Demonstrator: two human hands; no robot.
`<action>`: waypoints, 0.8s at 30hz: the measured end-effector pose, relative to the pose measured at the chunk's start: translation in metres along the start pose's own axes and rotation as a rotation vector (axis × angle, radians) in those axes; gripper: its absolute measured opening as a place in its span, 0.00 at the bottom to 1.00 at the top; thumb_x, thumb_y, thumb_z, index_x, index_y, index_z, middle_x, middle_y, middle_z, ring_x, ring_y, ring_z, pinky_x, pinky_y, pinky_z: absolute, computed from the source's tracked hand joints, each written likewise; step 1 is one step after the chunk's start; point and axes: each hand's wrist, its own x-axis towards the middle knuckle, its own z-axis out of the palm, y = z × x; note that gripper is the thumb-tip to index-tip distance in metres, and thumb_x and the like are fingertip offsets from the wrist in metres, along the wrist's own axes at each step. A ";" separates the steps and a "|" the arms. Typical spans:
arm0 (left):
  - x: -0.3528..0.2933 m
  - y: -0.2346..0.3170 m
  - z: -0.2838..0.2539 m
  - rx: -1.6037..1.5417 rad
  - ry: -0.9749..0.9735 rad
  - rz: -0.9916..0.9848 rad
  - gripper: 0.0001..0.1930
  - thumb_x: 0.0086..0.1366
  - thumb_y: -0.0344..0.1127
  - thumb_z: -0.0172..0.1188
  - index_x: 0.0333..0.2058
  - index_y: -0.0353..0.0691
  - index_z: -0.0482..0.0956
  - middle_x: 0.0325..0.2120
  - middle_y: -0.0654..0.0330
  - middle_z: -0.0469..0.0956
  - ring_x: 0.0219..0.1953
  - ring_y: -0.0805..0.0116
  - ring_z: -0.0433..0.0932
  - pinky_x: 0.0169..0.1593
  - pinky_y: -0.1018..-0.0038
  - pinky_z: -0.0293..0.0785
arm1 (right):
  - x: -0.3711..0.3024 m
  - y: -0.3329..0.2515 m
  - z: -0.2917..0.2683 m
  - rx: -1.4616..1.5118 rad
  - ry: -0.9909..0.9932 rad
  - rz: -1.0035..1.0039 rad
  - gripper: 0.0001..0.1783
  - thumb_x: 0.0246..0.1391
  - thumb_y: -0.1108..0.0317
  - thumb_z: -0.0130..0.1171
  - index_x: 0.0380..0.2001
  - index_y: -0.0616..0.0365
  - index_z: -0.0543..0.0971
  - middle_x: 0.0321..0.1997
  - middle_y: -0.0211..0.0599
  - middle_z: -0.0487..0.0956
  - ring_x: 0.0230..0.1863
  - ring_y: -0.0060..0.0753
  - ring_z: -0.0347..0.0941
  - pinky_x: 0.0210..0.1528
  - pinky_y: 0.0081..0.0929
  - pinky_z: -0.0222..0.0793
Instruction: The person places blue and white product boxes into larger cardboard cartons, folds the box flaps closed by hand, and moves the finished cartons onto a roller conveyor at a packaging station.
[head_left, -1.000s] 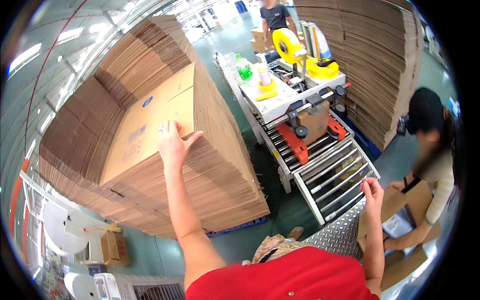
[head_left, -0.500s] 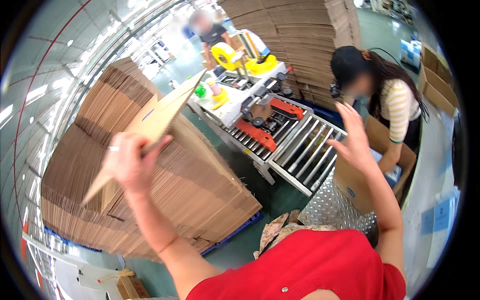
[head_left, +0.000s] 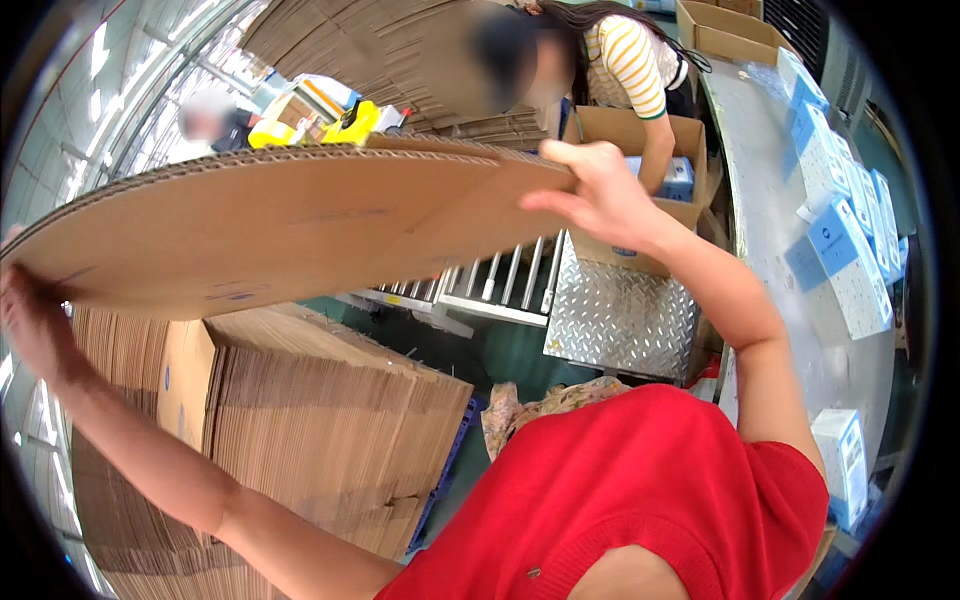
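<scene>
A flattened cardboard box (head_left: pixel 300 225) stretches across the view in front of me, raised above the stack of flat cardboard boxes (head_left: pixel 320 430). Its far long edge shows the corrugated layers. At its left end my left hand (head_left: pixel 38 325) grips the border, with part of the fingers hidden behind the board. The opposite end is pinched by my right hand (head_left: pixel 600 195), thumb on the near face and fingers over the top edge.
Right of the board, a co-worker in a striped sleeve (head_left: pixel 632 65) reaches into an open carton (head_left: pixel 640 125) on a diamond-plate metal surface (head_left: pixel 625 310). A roller conveyor (head_left: pixel 505 280) runs behind the board. Blue-and-white boxes (head_left: pixel 850 265) stand on the grey table (head_left: pixel 765 270) at right.
The flattened box has come off the stack and swung rightward, now spanning both hands. My right hand, empty before, has taken its right end. The view has turned right.
</scene>
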 end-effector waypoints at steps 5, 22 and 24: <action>-0.098 -0.104 0.078 -0.158 -0.396 -0.617 0.10 0.64 0.33 0.57 0.42 0.35 0.77 0.37 0.65 0.77 0.37 0.78 0.73 0.42 0.79 0.69 | -0.035 0.004 -0.053 -0.155 -0.013 0.229 0.19 0.37 0.62 0.71 0.26 0.61 0.72 0.21 0.48 0.73 0.25 0.52 0.70 0.27 0.37 0.64; -0.351 -0.033 0.370 -0.171 -1.462 -0.181 0.25 0.68 0.59 0.37 0.38 0.44 0.75 0.36 0.48 0.78 0.42 0.45 0.75 0.45 0.54 0.70 | -0.162 0.073 0.017 -0.938 -0.044 0.174 0.33 0.42 0.66 0.64 0.55 0.54 0.69 0.60 0.41 0.65 0.65 0.44 0.56 0.67 0.43 0.49; -0.347 -0.041 0.378 -0.182 -1.521 -0.215 0.29 0.68 0.61 0.31 0.41 0.46 0.75 0.38 0.49 0.79 0.44 0.45 0.75 0.48 0.53 0.69 | -0.189 0.068 0.025 -0.946 -0.003 0.110 0.30 0.45 0.64 0.62 0.54 0.55 0.70 0.56 0.41 0.68 0.60 0.45 0.61 0.62 0.42 0.54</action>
